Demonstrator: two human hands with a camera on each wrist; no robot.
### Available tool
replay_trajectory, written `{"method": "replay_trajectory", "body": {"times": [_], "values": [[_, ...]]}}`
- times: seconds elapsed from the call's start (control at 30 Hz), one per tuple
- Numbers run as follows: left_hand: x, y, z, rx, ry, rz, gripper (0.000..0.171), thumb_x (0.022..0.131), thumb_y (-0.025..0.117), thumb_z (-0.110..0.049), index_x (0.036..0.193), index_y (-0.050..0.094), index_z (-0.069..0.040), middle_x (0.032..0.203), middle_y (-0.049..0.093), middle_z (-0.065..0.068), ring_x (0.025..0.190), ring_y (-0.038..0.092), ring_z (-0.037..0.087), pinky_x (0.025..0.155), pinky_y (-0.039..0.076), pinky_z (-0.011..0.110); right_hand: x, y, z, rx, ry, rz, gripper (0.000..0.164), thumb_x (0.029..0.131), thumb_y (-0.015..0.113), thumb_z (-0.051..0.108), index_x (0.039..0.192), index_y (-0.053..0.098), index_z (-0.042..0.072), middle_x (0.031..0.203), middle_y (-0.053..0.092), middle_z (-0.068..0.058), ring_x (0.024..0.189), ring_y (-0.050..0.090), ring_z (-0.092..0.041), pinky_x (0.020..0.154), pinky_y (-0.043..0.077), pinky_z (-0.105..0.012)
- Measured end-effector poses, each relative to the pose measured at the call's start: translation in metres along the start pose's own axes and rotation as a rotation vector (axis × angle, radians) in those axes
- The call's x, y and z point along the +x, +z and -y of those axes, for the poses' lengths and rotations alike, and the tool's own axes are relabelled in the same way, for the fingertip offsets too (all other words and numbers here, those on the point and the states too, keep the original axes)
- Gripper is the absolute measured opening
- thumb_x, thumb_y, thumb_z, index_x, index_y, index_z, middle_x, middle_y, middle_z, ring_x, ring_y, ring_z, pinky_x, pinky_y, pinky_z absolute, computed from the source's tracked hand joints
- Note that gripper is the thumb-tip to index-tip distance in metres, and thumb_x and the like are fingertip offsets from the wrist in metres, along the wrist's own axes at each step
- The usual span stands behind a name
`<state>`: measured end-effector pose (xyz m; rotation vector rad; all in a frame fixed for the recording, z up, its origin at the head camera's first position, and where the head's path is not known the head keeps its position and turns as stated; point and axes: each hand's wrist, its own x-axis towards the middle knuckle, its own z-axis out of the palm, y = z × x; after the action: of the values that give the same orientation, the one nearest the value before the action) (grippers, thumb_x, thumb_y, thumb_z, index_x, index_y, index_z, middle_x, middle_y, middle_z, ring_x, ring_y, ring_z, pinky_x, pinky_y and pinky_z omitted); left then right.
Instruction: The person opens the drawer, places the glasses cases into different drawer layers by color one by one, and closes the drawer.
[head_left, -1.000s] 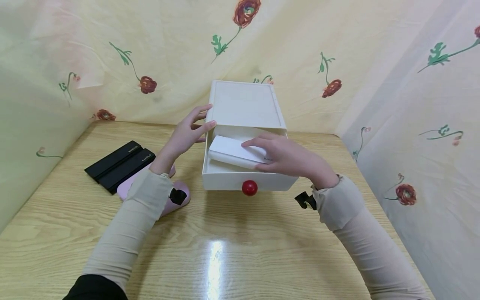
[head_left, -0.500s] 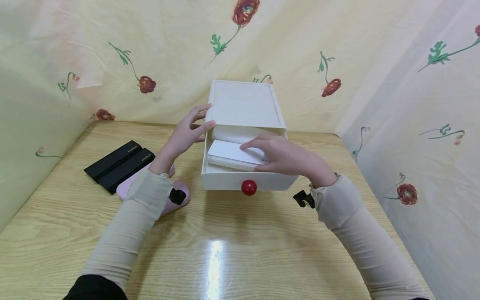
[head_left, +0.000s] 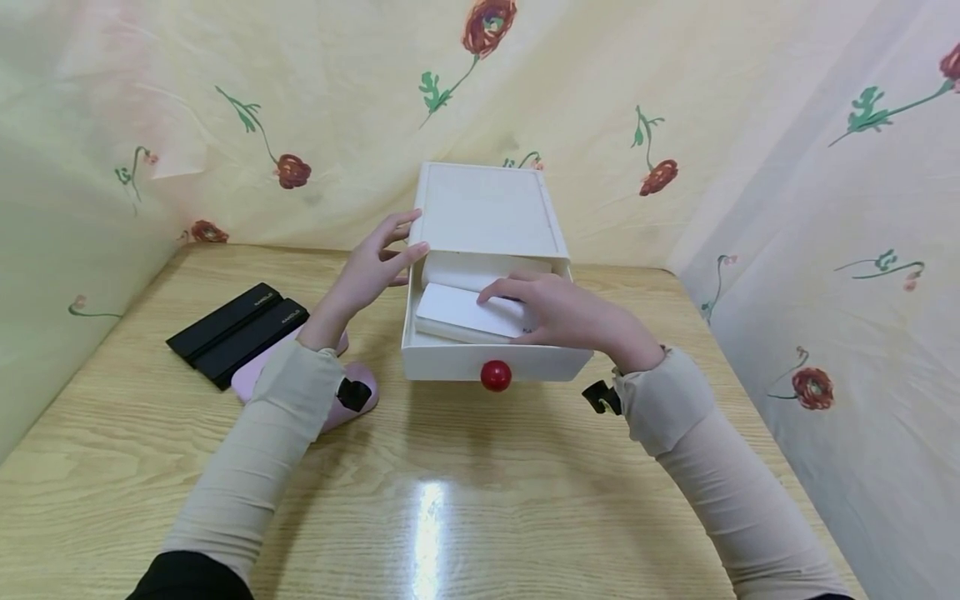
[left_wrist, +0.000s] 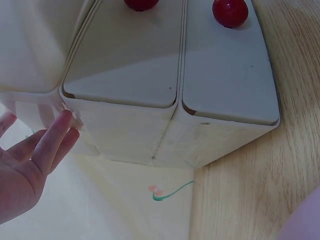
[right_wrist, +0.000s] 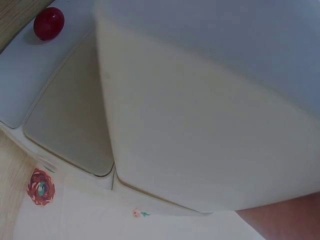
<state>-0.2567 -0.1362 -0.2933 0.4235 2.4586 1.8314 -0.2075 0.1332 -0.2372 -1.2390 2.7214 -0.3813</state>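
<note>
A white drawer (head_left: 442, 364) with a red knob (head_left: 496, 376) is pulled out of the top of a white drawer cabinet (head_left: 487, 208). Inside it lies a white oblong case (head_left: 461, 310), apparently a glasses case, with dark lettering partly covered. My right hand (head_left: 573, 315) reaches into the drawer and grips this case, fingers over its top and thumb at its front edge. Behind it sits another white rounded piece (head_left: 461, 271). My left hand (head_left: 367, 271) touches the cabinet's left side with extended fingers. In the right wrist view the drawer's wall (right_wrist: 200, 120) hides most of that hand.
Two black folded cases (head_left: 236, 333) with lettering lie on the wooden table (head_left: 480, 500) at left. Beside them are lilac rounded objects (head_left: 356, 392), partly behind the left forearm. Below the pulled-out drawer are more closed drawers (left_wrist: 230, 70). Floral cloth (head_left: 337, 108) hangs behind.
The white case has sunk and tilted flatter in the drawer, with my right hand following it, uncovering more of the white piece behind. The left hand stays on the cabinet.
</note>
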Motion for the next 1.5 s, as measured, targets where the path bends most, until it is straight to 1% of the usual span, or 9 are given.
{"method": "replay_trajectory", "body": {"times": [0.17,0.27,0.47,0.67,0.8,0.93,1.03,1.3,1.5], "values": [[0.0,0.0,0.0,-0.001,-0.003,0.002,0.058,0.095,0.058,-0.042,0.148,0.036,-0.035,0.154,0.036,0.01,0.125,0.053,0.032,0.094,0.054,0.047,0.0,0.0,-0.001,0.009,-0.012,-0.007,0.054,0.075,0.082,0.008,0.124,0.06,0.012,0.122,0.064,-0.009,0.109,0.057,-0.024,0.1,0.048,-0.042],[0.0,0.0,0.001,-0.001,-0.003,0.004,0.058,0.095,0.058,-0.043,0.148,0.035,-0.036,0.154,0.035,0.01,0.125,0.053,0.032,0.094,0.054,0.047,-0.001,0.0,-0.001,0.024,-0.005,-0.005,0.052,0.076,0.081,0.009,0.124,0.061,0.011,0.122,0.064,-0.009,0.11,0.057,-0.024,0.1,0.048,-0.042],[0.0,0.0,0.001,0.001,-0.002,0.003,0.058,0.095,0.059,-0.043,0.147,0.036,-0.036,0.154,0.035,0.009,0.125,0.054,0.032,0.094,0.054,0.046,-0.002,-0.001,-0.001,0.061,0.011,-0.003,0.047,0.08,0.079,0.015,0.125,0.063,0.012,0.123,0.063,-0.008,0.107,0.057,-0.021,0.094,0.049,-0.039],[0.001,0.001,0.0,0.012,0.004,0.004,0.058,0.094,0.059,-0.043,0.148,0.036,-0.036,0.154,0.035,0.01,0.125,0.054,0.032,0.094,0.054,0.047,-0.004,-0.003,-0.001,0.067,0.015,-0.009,0.048,0.081,0.079,0.017,0.126,0.063,0.012,0.124,0.063,-0.007,0.105,0.057,-0.02,0.092,0.049,-0.038],[0.001,0.001,0.0,0.013,0.002,0.005,0.058,0.095,0.058,-0.043,0.148,0.035,-0.036,0.154,0.035,0.01,0.125,0.053,0.033,0.094,0.054,0.047,-0.006,-0.003,-0.002,0.077,0.009,-0.029,0.047,0.082,0.078,0.019,0.126,0.063,0.011,0.123,0.064,-0.007,0.103,0.057,-0.019,0.09,0.049,-0.037],[0.0,0.0,0.0,0.011,-0.001,0.005,0.059,0.095,0.058,-0.044,0.148,0.035,-0.036,0.154,0.035,0.01,0.126,0.052,0.033,0.095,0.053,0.049,-0.009,-0.005,-0.003,0.106,0.005,-0.069,0.045,0.083,0.077,0.021,0.125,0.064,0.01,0.121,0.065,-0.005,0.096,0.058,-0.018,0.083,0.051,-0.036],[0.0,0.0,0.001,0.009,0.0,0.001,0.059,0.094,0.058,-0.045,0.148,0.035,-0.036,0.155,0.034,0.01,0.127,0.051,0.034,0.096,0.052,0.051,-0.013,-0.008,-0.003,0.126,0.001,-0.097,0.042,0.085,0.076,0.019,0.124,0.064,0.009,0.12,0.066,-0.005,0.093,0.058,-0.019,0.08,0.051,-0.038],[0.0,0.0,0.003,0.015,-0.007,-0.002,0.06,0.094,0.058,-0.045,0.148,0.034,-0.036,0.155,0.034,0.011,0.129,0.05,0.036,0.097,0.051,0.053,-0.026,-0.013,0.004,0.135,-0.017,-0.148,0.04,0.088,0.072,0.018,0.125,0.063,0.006,0.119,0.067,-0.007,0.108,0.061,-0.022,0.096,0.049,-0.042],[0.0,0.001,0.003,0.015,-0.001,-0.003,0.059,0.094,0.058,-0.045,0.148,0.035,-0.035,0.155,0.034,0.011,0.129,0.05,0.036,0.096,0.052,0.052,-0.037,-0.014,0.012,0.148,-0.084,-0.231,0.039,0.086,0.074,0.017,0.122,0.064,0.006,0.121,0.067,-0.006,0.109,0.063,-0.02,0.095,0.051,-0.039]]}}
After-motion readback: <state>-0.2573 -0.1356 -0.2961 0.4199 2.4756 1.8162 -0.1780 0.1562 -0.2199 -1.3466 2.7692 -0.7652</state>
